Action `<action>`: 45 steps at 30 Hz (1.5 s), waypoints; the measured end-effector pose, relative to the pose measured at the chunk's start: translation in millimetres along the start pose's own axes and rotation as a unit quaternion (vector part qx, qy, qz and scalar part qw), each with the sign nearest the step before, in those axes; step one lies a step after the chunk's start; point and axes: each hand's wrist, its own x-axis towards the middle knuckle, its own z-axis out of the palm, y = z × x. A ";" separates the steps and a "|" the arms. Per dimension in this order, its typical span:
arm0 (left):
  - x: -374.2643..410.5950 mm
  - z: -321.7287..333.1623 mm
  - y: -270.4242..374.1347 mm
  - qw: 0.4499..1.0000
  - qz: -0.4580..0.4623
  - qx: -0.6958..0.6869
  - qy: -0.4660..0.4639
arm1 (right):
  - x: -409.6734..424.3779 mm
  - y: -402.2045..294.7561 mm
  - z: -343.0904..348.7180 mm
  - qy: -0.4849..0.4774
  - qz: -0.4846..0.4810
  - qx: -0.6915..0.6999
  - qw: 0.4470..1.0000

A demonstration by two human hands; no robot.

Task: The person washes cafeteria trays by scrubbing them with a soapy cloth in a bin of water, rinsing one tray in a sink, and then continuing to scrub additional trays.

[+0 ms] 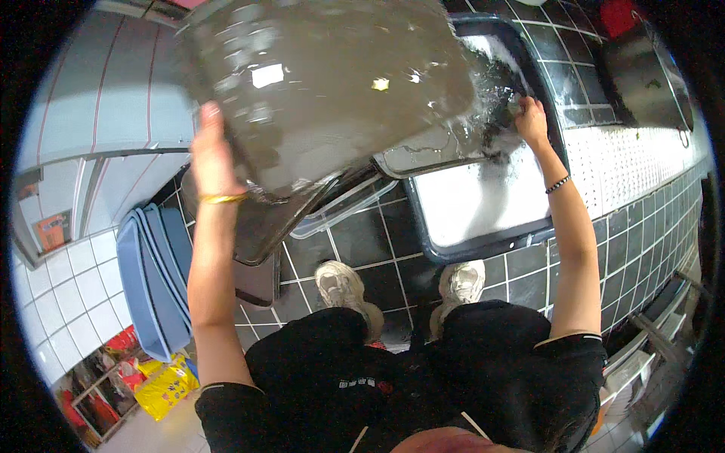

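A large wet grey-brown tray [340,113] is held up at a tilt, with light glinting off its blurred surface. My left hand [212,156] grips its left edge. My right hand [532,120] has curled fingers and is over the right part of a dark tub [487,246] of sudsy water. Something small and greyish shows at its fingertips, too blurred to name. White foam [470,204] covers the near part of the water. A second tray [430,150] rests at a slant across the tub's left side, beneath the raised one.
Further dark trays [255,232] and a clear plastic container [340,209] lean at the left. Blue plastic bins [153,277] are nested beside the white wall tiles. A yellow bag [167,388] lies behind them. At the right are a perforated white surface [600,170] and a metal container [645,79].
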 end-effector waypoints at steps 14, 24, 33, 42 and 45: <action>-80.5 -190.2 -3.8 0.973 0.007 -0.079 0.216 | -10.8 -81.8 -22.3 -0.054 0.062 -0.243 0.967; -77.5 -221.4 -46.0 0.981 -0.021 -0.051 0.187 | -14.0 -75.5 -18.3 -0.040 0.023 -0.329 0.943; -53.7 -203.5 -131.6 0.915 -0.034 0.304 0.262 | -34.2 -54.6 22.1 -0.009 0.096 -0.140 0.985; -52.8 -159.8 -88.1 0.543 0.029 0.808 0.226 | -104.6 -128.1 -12.8 -0.102 -0.008 0.186 0.977; -23.4 -92.8 -74.5 0.759 0.199 0.614 0.081 | -110.1 -177.7 -21.9 -0.095 -0.215 0.320 0.918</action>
